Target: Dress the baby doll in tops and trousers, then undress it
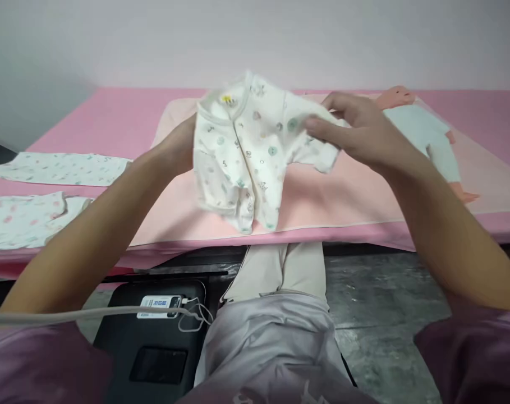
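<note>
A printed baby shirt [265,140] is hanging neck-up, the right hand [355,132] pinching its sideways sleeve [322,156], the left hand [182,143] behind its body, grip hidden.

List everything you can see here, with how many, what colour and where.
Printed top: one, white, between the hands
Printed folded garment: one, white, far left
Dotted clothing: count unclear, white and pink, below it
Outfit-shaped item: one, pale with coral ends, right
Mat: one, peach, under the top
Cover: one, pink, beneath the mat
Wall: at least one, pale, back
Black seat: one, lower left
Device: one, white, on the seat
Phone: one, black, on the seat
Cables: count unclear, whitish, lower left
Floor: one, grey, lower right
Trousers: one pair, cream, bottom centre
Shirt: one, purple, bottom
Left hand: one, top's left edge
Right hand: one, pinching a sleeve
</note>
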The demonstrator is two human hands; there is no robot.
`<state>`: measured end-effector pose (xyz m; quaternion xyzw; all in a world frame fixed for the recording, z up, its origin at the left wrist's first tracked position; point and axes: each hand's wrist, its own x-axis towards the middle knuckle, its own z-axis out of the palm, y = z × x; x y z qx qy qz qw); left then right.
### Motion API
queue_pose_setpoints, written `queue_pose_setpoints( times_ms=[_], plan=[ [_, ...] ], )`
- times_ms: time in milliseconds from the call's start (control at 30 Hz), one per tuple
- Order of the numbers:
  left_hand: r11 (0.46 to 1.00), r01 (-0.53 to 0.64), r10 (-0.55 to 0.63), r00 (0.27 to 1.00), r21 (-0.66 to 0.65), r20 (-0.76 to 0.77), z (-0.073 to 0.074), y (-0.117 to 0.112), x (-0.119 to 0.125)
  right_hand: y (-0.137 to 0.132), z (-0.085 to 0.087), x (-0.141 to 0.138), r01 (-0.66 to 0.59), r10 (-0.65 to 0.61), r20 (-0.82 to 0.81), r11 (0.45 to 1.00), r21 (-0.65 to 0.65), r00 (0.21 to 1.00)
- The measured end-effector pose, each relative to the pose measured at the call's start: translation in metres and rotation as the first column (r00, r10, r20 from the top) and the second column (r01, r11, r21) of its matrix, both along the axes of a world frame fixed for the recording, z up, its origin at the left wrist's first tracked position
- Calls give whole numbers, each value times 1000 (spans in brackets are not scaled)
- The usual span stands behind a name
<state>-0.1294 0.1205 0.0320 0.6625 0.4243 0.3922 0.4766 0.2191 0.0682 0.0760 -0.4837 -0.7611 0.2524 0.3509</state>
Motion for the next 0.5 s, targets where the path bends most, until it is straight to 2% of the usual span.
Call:
queue_pose_setpoints(
  times_ms=[33, 100, 167, 233, 333, 433, 500],
  plan=[
    [995, -30, 27, 999, -96, -37, -11, 18, -4, 29, -13, 4, 4, -2, 31, 997, -81, 1000],
    [969, -90, 41, 977, -232, -207, -38, 38, -18, 75, -46, 16, 67, -35, 137, 969, -237, 990],
    [960, -112, 16, 936, -257, -351, -64, 42, -32, 100, -82, 27, 175, -92, 256, 930, -324, 962],
    [970, -113, 4, 893, -216, -449, -79, 36, -42, 107, -110, 35, 226, -123, 297, 911, -345, 947],
    [979, -136, 19, 803, -152, -595, -80, 23, -42, 103, -131, 37, 254, -166, 278, 913, -320, 946],
    [976, -105, -58, 714, -189, -698, -70, 16, -35, 98, -135, 34, 263, -188, 285, 931, -252, 940],
    [972, -75, -110, 696, -224, -709, -64, 20, -36, 98, -134, 34, 243, -189, 265, 951, -190, 946]
  ],
)
